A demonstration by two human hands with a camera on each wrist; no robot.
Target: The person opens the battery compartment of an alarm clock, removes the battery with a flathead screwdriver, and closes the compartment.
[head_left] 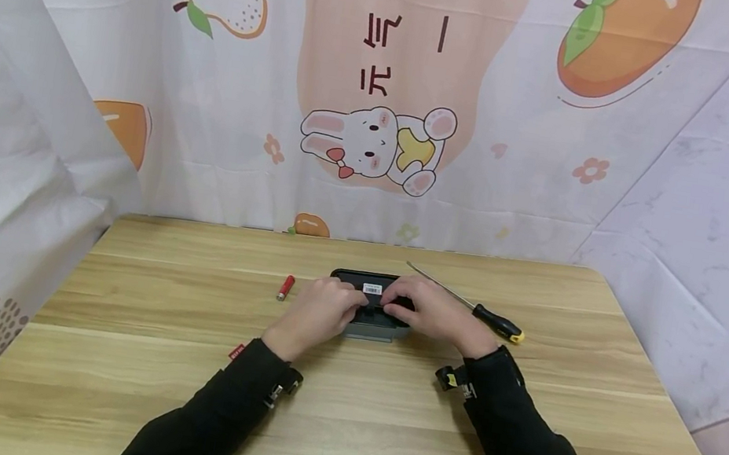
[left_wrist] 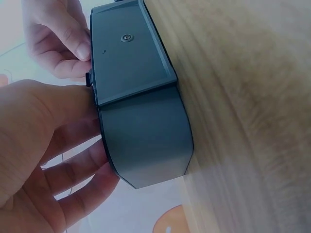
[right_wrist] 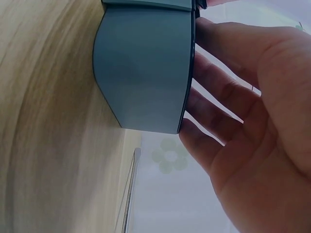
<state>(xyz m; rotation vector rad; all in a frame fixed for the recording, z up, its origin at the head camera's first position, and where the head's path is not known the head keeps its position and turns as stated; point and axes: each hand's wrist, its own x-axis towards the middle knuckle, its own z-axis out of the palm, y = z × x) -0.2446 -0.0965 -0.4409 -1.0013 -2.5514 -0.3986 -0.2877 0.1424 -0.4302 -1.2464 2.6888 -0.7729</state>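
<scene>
A grey box-shaped device (head_left: 371, 332) lies on the table with its black face upward; a white barcode label (head_left: 372, 289) sticks to that face. My left hand (head_left: 315, 314) touches the face from the left, and my right hand (head_left: 433, 312) touches it from the right. Between the hands, a small black tab (left_wrist: 88, 79) stands out from the face in the left wrist view. The box hides some fingertips, so whether either hand pinches the tab cannot be made out. In the right wrist view, the fingers (right_wrist: 223, 82) rest spread along the box's edge.
A red battery (head_left: 286, 288) lies left of the device. To the right, a screwdriver (head_left: 498, 323) with a black and yellow handle lies slantwise, its shaft behind my right hand. Behind the wooden table (head_left: 360, 434) hangs a printed curtain (head_left: 213, 100).
</scene>
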